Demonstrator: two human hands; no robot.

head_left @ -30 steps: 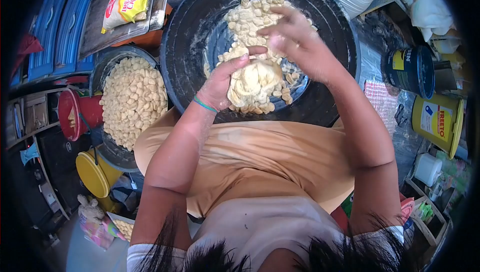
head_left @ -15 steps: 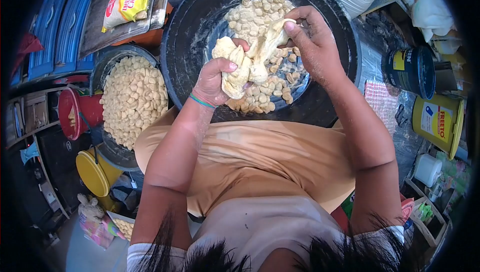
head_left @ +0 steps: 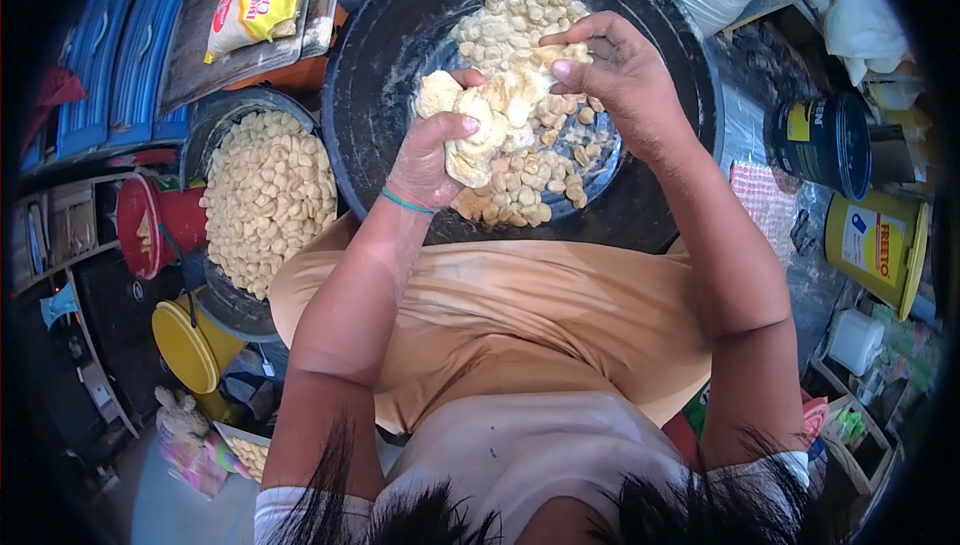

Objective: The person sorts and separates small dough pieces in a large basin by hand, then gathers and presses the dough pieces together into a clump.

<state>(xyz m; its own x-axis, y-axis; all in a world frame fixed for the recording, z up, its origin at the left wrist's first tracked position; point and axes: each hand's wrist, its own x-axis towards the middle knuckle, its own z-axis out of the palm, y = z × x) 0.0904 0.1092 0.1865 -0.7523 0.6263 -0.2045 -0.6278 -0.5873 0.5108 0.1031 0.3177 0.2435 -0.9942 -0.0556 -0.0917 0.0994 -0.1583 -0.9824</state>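
From my head camera I see blue plastic drawers (head_left: pixel 150 45) at the far left, with a red bucket (head_left: pixel 150 230) and a yellow bucket (head_left: pixel 187 348) below them in view. Just beside the red bucket, a dark basin (head_left: pixel 243 323) holds a heap of small pale pieces (head_left: pixel 268 200). Above it in my view, a yellow and white bag of bread crumbs (head_left: pixel 258 7) lies on a flat board (head_left: pixel 185 75). My left hand (head_left: pixel 428 160) has its grip closed around a soft, folded lump of pale dough (head_left: pixel 485 140), held over a wide black tub (head_left: pixel 375 160). The dough reaches across to my right hand (head_left: pixel 620 80), whose narrow grip has its upper end between thumb and fingers. Beneath both hands, more flattened pale pieces (head_left: pixel 525 190) lie spread inside the tub, dusted with white powder. Farther right stand a dark blue bucket (head_left: pixel 850 145) and a yellow-green bucket (head_left: pixel 880 250) with a printed label.
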